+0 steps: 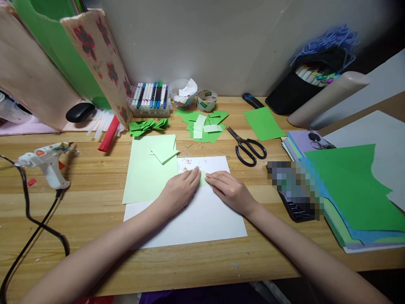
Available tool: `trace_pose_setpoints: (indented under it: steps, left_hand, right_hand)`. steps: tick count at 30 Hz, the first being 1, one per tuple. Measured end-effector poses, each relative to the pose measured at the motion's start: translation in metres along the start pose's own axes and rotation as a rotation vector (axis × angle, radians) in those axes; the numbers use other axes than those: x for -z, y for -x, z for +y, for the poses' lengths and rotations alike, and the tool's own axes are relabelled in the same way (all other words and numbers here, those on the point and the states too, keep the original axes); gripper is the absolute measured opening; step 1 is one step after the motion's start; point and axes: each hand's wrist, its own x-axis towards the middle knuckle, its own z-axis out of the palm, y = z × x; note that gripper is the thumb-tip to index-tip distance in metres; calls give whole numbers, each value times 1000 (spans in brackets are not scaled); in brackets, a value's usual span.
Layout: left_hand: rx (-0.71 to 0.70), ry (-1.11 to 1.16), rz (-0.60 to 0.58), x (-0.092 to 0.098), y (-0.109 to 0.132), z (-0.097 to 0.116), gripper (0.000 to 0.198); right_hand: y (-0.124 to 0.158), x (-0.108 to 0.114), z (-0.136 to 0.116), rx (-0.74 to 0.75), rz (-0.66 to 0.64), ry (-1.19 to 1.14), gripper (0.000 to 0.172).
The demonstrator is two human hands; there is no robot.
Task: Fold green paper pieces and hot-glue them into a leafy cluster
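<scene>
A small piece of light green paper [203,180] lies on a white sheet [209,219], mostly covered by my fingers. My left hand [181,186] presses its closed fingers on the left side of the piece. On the other side, the fingertips of my right hand [232,191] pinch its right edge. A pale green sheet [142,177] overlaps the white one at the left, with a folded light green strip [163,159] on top. Beyond my hands are cut green paper pieces [213,134] and black-handled scissors [247,147].
A glue gun [47,162] with its black cord lies left. Along the back stand a marker box [150,101], a plastic cup [183,95] and a tape roll [206,100]. Stacked coloured paper [354,185] and a pixelated phone-like object [295,190] are at right.
</scene>
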Motion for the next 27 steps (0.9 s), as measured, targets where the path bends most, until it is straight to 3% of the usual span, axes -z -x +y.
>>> trace_pose_setpoints:
  steps: [5, 12, 21, 23, 27]
  left_hand:
    - [11, 17, -10, 3, -1, 2, 39]
    - [22, -38, 4, 0, 1, 4, 41]
    - [9, 16, 14, -1, 4, 1, 42]
    - [35, 63, 14, 1, 3, 0, 40]
    - [168, 238, 65, 3, -3, -6, 26]
  right_hand:
    - [-5, 0, -2, -18, -55, -1, 30]
    - [1, 2, 0, -58, -11, 55, 20]
    - [-7, 2, -4, -37, -36, -10, 22]
    - [-9, 2, -3, -94, -7, -69, 19]
    - [-20, 1, 0, -373, 94, -239, 10]
